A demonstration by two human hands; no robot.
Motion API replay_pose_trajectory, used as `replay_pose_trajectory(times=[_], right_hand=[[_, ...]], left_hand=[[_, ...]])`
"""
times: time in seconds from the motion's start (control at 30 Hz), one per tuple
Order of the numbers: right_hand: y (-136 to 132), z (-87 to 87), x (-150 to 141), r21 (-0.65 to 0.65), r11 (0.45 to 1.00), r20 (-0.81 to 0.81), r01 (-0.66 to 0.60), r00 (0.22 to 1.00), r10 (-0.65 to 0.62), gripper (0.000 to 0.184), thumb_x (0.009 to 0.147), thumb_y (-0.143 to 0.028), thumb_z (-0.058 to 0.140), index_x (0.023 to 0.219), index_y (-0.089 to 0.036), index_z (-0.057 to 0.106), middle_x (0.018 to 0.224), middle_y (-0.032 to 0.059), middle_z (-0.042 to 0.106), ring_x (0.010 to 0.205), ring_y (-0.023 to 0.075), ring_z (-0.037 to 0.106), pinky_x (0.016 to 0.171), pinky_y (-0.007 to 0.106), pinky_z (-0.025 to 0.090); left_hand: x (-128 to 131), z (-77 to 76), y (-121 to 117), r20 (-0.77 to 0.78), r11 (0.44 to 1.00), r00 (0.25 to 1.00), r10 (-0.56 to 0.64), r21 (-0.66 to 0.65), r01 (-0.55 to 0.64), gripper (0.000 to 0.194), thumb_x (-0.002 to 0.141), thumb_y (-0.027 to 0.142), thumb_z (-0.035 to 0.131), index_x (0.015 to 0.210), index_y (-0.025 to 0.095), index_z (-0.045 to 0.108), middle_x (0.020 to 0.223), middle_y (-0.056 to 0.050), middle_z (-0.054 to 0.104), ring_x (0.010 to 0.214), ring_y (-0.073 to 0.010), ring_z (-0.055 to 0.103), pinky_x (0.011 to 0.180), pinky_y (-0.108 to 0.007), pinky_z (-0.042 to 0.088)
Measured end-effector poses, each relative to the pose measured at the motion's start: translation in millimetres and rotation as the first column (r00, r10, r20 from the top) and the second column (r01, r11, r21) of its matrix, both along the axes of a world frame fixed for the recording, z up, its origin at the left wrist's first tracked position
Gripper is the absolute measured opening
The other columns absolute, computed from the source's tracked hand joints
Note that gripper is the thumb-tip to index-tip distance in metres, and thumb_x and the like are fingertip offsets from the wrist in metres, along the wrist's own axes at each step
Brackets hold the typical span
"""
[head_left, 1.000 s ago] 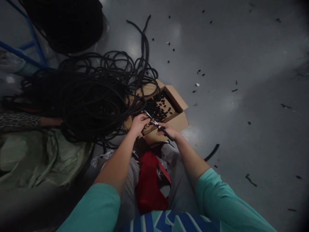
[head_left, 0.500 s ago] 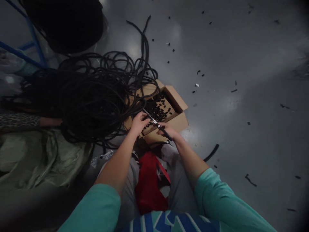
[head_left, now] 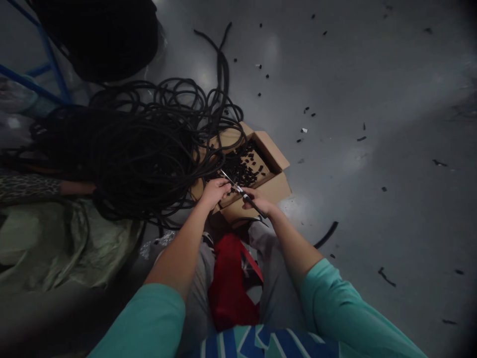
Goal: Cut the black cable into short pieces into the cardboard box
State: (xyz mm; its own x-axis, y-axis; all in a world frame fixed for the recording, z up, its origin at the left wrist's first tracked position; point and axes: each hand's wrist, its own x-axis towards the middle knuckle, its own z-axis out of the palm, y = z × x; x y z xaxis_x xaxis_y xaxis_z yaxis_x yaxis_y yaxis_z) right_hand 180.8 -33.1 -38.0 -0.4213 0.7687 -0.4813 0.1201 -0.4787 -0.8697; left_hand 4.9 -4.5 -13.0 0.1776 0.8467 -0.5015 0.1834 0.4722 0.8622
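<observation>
Scissors [head_left: 240,191], one pair: pale blades, dark handles, lying aslant over the near part of the box. Right hand [head_left: 263,203]: closed around the handles; this end grip presumably leaves the blades free to reach across to the other hand.

Left hand [head_left: 215,193]: fingers bent in close beside the blades, probably so that fingertips and blades meet at one spot; whether anything lies between them cannot be told.

Cardboard box [head_left: 276,188], one: on the floor [head_left: 372,74] just beyond the person's feet, flaps spread outward, seemingly placed under the hands so that small bits drop inside. Contents: many short black pieces [head_left: 242,171], loose.

Black cord [head_left: 145,149], one large tangled heap: left of the box, loops lying over its left edge, apparently kept near for easy reach. Two loose ends point away across the floor.

Scraps [head_left: 313,115], small, dark: scattered on the floor to the right, well apart from one another.

Also present: green sack [head_left: 119,238], lower left; another person's patterned sleeve [head_left: 33,185], forearm reaching the cord heap; blue frame [head_left: 52,54], upper left.
</observation>
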Motion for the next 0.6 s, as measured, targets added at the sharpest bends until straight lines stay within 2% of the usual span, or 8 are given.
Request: replay_pose_trajectory(times=[0.2,0.33,0.47,0.6], right_hand=[[-2,4.6,0,-0.021,0.999,0.007,-0.028,1.0,0.028,0.055,0.05,-0.015,0.059,0.106,-0.015,0.06,0.054,-0.0072,0.046,0.049,0.0062,0.039,0.047,0.019,0.03],[-3,5.4,0,-0.053,0.998,0.019,-0.035,0.999,0.036,0.054,0.052,-0.018,0.058,0.106,-0.014,0.059,0.047,-0.0093,0.04,0.04,0.0051,0.035,0.041,0.018,0.027],[-3,7.3,0,-0.071,0.997,0.012,0.014,1.0,-0.013,0.052,0.053,-0.019,0.057,0.105,-0.013,0.058,0.044,-0.01,0.039,0.037,0.0046,0.034,0.038,0.018,0.026],[-3,7.5,2,-0.117,0.993,-0.038,0.021,0.999,-0.025,0.051,0.053,-0.021,0.059,0.103,-0.013,0.057,0.047,-0.0085,0.043,0.04,0.006,0.039,0.04,0.019,0.029]], left_hand=[[-3,14.0,3,0.145,0.994,0.989,0.031,-0.107,-0.015,0.019,0.066,0.027,0.06,0.058,0.012,0.052,0.047,0.003,0.048,0.032,-0.0015,0.033,0.034,-0.018,0.019],[-3,14.8,4,0.171,0.988,0.984,0.06,-0.148,-0.035,0.023,0.07,0.031,0.056,0.059,0.012,0.049,0.046,0.003,0.046,0.03,-0.0019,0.032,0.033,-0.018,0.019],[-1,6.3,4,0.105,0.995,0.989,0.1,-0.038,-0.096,0.014,0.068,0.023,0.059,0.072,0.012,0.052,0.055,0.003,0.051,0.036,-0.0028,0.039,0.037,-0.018,0.028],[-1,-2.8,2,0.02,0.994,0.995,0.094,0.055,-0.095,0.018,0.064,0.016,0.061,0.08,0.014,0.053,0.059,0.005,0.053,0.041,-0.004,0.045,0.042,-0.018,0.035]])
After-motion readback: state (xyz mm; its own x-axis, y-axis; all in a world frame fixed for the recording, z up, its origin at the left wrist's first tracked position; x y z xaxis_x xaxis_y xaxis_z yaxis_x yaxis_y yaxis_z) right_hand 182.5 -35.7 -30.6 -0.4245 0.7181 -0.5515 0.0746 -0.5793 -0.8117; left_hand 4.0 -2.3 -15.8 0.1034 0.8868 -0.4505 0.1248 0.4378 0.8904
